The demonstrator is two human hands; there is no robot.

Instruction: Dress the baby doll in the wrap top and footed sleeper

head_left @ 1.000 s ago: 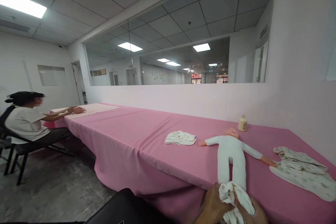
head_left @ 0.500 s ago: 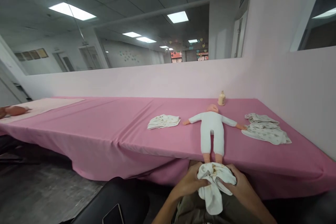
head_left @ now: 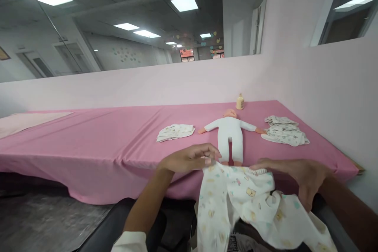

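Observation:
A pair of white baby pants (head_left: 251,195) with a small printed pattern hangs spread out over my lap, its gathered waistband uppermost. My left hand (head_left: 191,158) pinches one end of the waistband. At its other end, the fingers of my right hand (head_left: 301,175) are closed on the cloth, with the thumb lower down against a leg. Just beyond the pants, a baby doll (head_left: 230,130) in a white bodysuit lies on its back, arms stretched out. The waistband partly covers its feet.
A pink cloth covers the table (head_left: 97,134). Folded printed clothes (head_left: 176,132) lie left of the doll, and a pile of similar clothes (head_left: 285,130) lies to its right. A cream bottle (head_left: 240,102) stands behind its head, near the wall.
The bunched cloth has been opened out into pants. My hands have moved up and apart, the right one farther right. The view has shifted to the right.

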